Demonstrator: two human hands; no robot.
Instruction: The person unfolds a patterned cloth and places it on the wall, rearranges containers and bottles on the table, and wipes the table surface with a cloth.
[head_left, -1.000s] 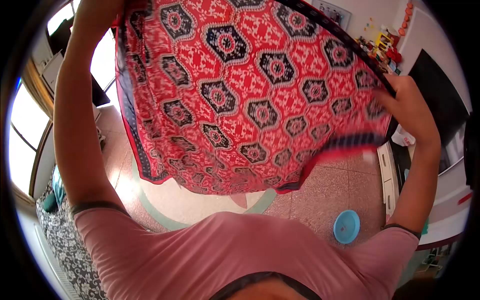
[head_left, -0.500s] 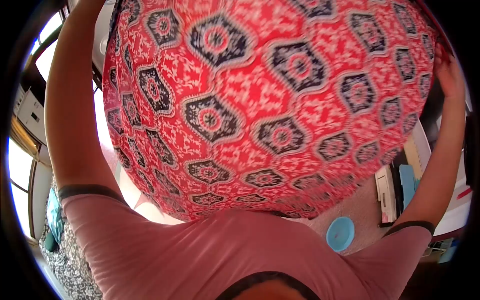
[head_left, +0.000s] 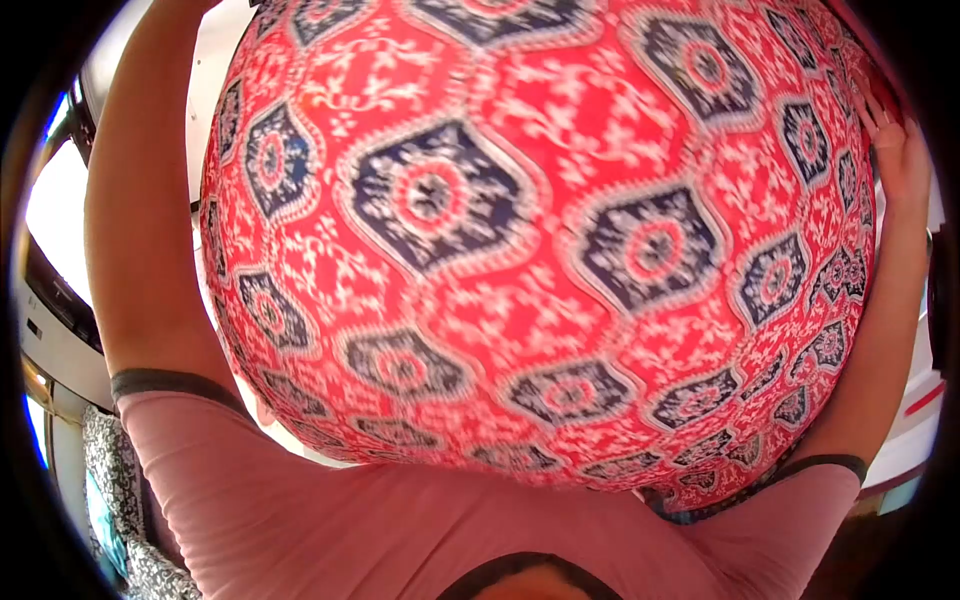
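r fingers [head_left: 882,118] hold red/navy cloth [head_left: 540,300] @ edge, l arm [head_left: 145,220] up

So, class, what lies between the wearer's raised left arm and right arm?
In the head view, a red cloth with navy medallions spreads across the stretch between the left arm and the right arm.

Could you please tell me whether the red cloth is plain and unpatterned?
No, the red cloth carries dark blue medallions and white branching motifs across its visible surface.
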